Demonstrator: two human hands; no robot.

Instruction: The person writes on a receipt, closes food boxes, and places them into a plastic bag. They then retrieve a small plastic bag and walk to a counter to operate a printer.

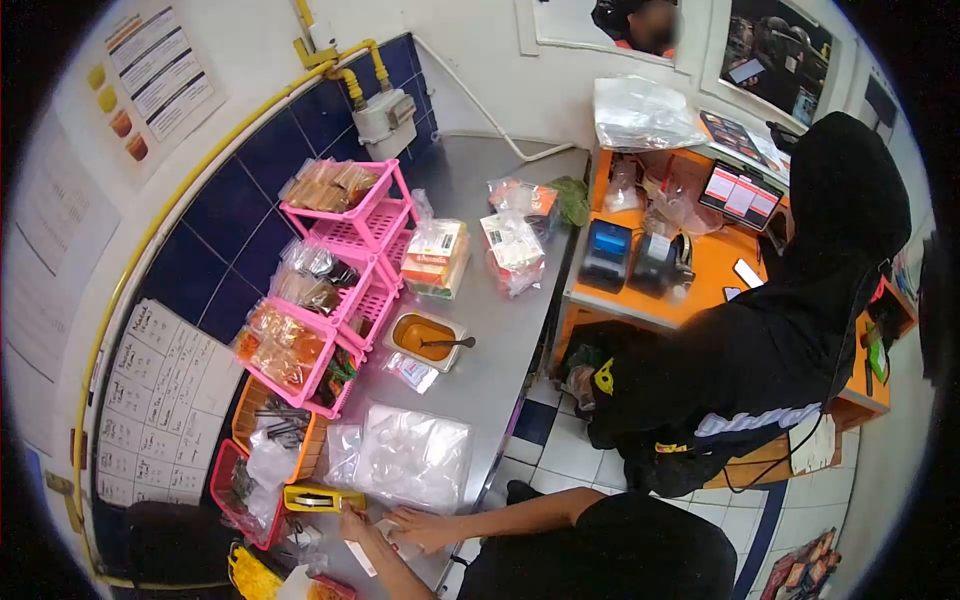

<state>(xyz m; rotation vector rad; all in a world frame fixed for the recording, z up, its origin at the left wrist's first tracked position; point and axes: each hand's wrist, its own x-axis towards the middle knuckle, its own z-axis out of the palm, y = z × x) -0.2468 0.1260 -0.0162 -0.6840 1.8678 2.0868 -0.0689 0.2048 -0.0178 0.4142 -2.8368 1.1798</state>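
My left hand [361,529] is at the counter's near end, its fingers closed beside the right end of a yellow tape dispenser [323,499]. What those fingers pinch is too small to make out. Close on its right, my right hand [420,529] lies with fingers stretched over a small whitish plastic packet [397,546], partly hidden by the hands. A white strip [360,557] shows under my left wrist. Just beyond the hands rests a stack of clear plastic bags [413,458].
Pink tiered baskets [372,222] with bagged food line the wall. A metal tray of orange sauce [428,336] holds a spoon. Orange [310,452] and red baskets [225,480] stand left of the dispenser. A person in black [760,330] is at the orange desk [700,262].
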